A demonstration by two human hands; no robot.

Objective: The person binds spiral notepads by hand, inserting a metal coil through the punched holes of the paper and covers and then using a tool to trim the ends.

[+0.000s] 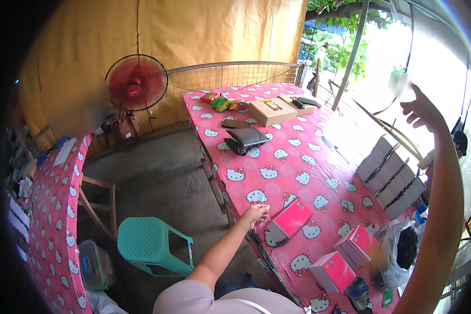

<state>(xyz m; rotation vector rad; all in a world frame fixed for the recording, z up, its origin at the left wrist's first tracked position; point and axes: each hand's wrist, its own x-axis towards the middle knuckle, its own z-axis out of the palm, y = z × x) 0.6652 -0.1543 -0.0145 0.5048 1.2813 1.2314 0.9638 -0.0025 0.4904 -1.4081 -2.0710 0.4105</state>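
My left hand (256, 215) is over the near edge of the pink patterned table (269, 188), its fingers closed together. Whatever is in them, if anything, is too small to make out. Just right of it lies a spiral-bound notebook (293, 218) with a bright pink cover; the two look apart. Raised high at the right, my right hand (424, 109) has its fingers apart and holds nothing visible. Close to its fingertips is a pale, blurred round thing (400, 85) below a hanging cord. Two stacks of pink-covered notebooks, a front stack (333, 272) and another beside it (357, 245), sit at lower right.
Rows of spiral-bound pads (391, 175) stand along the table's right side, near a clear plastic bag (392, 256). Cardboard boxes (272, 112), snack packets (221, 103) and a black pouch (247, 138) lie farther back. Left are a green stool (144, 238), another table (52, 220) and a red fan (136, 83).
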